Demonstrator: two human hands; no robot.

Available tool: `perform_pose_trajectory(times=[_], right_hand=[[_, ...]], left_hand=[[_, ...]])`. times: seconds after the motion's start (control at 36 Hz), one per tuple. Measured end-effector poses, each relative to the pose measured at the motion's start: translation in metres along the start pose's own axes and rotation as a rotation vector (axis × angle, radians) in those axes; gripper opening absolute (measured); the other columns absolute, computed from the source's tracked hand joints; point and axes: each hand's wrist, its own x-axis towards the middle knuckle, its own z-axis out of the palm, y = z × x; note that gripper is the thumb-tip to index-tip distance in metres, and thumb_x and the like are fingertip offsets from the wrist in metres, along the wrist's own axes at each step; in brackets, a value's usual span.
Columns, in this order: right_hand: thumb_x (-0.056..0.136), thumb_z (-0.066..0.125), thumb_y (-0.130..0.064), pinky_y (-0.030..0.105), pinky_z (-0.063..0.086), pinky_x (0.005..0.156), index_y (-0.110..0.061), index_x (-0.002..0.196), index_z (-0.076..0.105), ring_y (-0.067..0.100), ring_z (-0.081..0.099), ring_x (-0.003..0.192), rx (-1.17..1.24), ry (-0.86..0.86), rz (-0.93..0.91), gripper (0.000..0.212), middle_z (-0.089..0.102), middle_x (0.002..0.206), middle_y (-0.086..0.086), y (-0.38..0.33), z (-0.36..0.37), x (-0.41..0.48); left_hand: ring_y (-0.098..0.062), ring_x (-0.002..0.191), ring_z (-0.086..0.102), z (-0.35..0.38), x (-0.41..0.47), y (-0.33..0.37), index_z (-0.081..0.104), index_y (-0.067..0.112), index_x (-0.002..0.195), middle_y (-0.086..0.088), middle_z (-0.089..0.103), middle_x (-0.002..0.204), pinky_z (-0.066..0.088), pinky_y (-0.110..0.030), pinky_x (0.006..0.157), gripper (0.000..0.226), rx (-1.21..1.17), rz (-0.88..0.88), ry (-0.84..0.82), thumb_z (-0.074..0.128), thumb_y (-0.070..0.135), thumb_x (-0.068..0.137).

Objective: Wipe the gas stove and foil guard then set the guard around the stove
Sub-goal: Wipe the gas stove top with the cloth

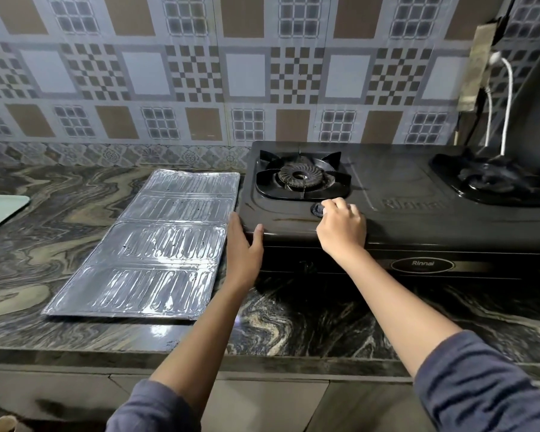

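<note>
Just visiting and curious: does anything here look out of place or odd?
The foil guard lies flat on the countertop left of the gas stove, not standing around it, and carries dark specks. Brownish streaks mark the stove's front left, near the dark wad that the right hand holds.

Right hand (342, 227) holding cloth (317, 209) on stove (393, 182), guard (156, 244) flat

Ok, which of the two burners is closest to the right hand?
The burner beside the foil guard, just behind the right hand gripping a dark cloth; the other burner sits far right.
</note>
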Motion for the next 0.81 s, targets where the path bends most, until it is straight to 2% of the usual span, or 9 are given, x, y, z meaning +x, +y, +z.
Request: perform_pose_trajectory(times=[0.08,0.14,0.28,0.36,0.44,0.5,0.56,0.67,0.81], right_hand=[[0.09,0.041,-0.009,0.039,0.037,0.093,-0.014,0.12,0.055,0.033,0.048,0.113,0.014,-0.028,-0.022,0.033,0.055,0.127,0.007,-0.006,0.003,-0.001],[0.09,0.041,-0.009,0.039,0.037,0.095,-0.014,0.122,0.054,0.032,0.047,0.115,0.022,-0.046,-0.046,0.035,0.054,0.129,0.006,-0.011,0.004,-0.002],[0.09,0.039,-0.007,0.039,0.036,0.1,-0.015,0.127,0.05,0.031,0.045,0.119,0.043,-0.087,-0.12,0.039,0.051,0.134,0.005,-0.023,0.006,-0.007],[0.09,0.037,-0.006,0.04,0.035,0.102,-0.016,0.129,0.048,0.03,0.043,0.121,0.072,-0.127,-0.194,0.042,0.049,0.136,0.003,-0.032,0.009,-0.007],[0.09,0.037,-0.006,0.04,0.032,0.105,-0.017,0.133,0.045,0.029,0.041,0.126,0.101,-0.172,-0.294,0.045,0.048,0.139,0.001,-0.041,0.015,-0.006],[0.091,0.037,-0.007,0.039,0.032,0.107,-0.018,0.135,0.044,0.027,0.04,0.129,0.13,-0.207,-0.363,0.045,0.047,0.141,-0.001,-0.047,0.018,-0.004],[0.092,0.038,-0.008,0.038,0.031,0.107,-0.019,0.135,0.046,0.025,0.039,0.13,0.162,-0.228,-0.426,0.044,0.048,0.14,-0.002,-0.051,0.02,0.001],[0.093,0.041,-0.012,0.033,0.031,0.106,-0.019,0.129,0.053,0.022,0.043,0.127,0.249,-0.253,-0.524,0.038,0.053,0.136,-0.003,-0.057,0.025,0.01],[0.092,0.044,-0.011,0.031,0.032,0.105,-0.018,0.125,0.056,0.023,0.046,0.124,0.287,-0.303,-0.619,0.036,0.056,0.133,-0.001,-0.067,0.03,0.024]], left_hand=[[-0.014,0.141,0.026,-0.001,0.0,0.001,0.019,0.013,0.147,0.0,0.028,0.152,0.02,-0.02,0.11,0.059,-0.033,-0.019,0.002,0.045,0.029,0.096],[-0.012,0.141,0.023,-0.001,-0.001,0.001,0.017,0.012,0.147,0.0,0.025,0.154,0.017,-0.015,0.103,0.059,-0.036,-0.027,-0.002,0.044,0.027,0.097],[-0.013,0.144,0.019,-0.003,0.001,-0.002,0.015,0.014,0.148,0.0,0.019,0.156,0.017,-0.02,0.11,0.059,-0.066,-0.043,-0.01,0.043,0.028,0.098],[-0.011,0.142,0.021,-0.004,-0.002,-0.001,0.016,0.016,0.148,0.001,0.022,0.156,0.019,-0.02,0.107,0.057,-0.094,-0.042,-0.012,0.041,0.027,0.098],[0.003,0.129,0.027,-0.004,-0.004,0.001,0.022,0.015,0.147,0.001,0.029,0.152,0.022,-0.014,0.101,0.053,-0.11,-0.022,-0.002,0.041,0.022,0.099],[0.006,0.12,0.027,-0.004,-0.005,0.003,0.025,0.016,0.146,0.002,0.033,0.149,0.024,-0.013,0.099,0.051,-0.129,-0.02,0.008,0.042,0.021,0.098],[0.004,0.122,0.031,-0.004,-0.005,0.005,0.026,0.015,0.145,0.001,0.036,0.147,0.027,-0.016,0.1,0.05,-0.145,-0.027,0.024,0.043,0.021,0.098],[-0.013,0.139,0.031,-0.004,-0.005,0.002,0.026,0.014,0.145,-0.003,0.032,0.152,0.028,-0.028,0.113,0.053,-0.136,-0.069,0.053,0.045,0.023,0.097],[-0.012,0.132,0.04,-0.001,-0.003,0.005,0.034,0.013,0.142,-0.004,0.043,0.145,0.032,-0.024,0.107,0.049,-0.098,-0.075,0.111,0.047,0.019,0.096]])
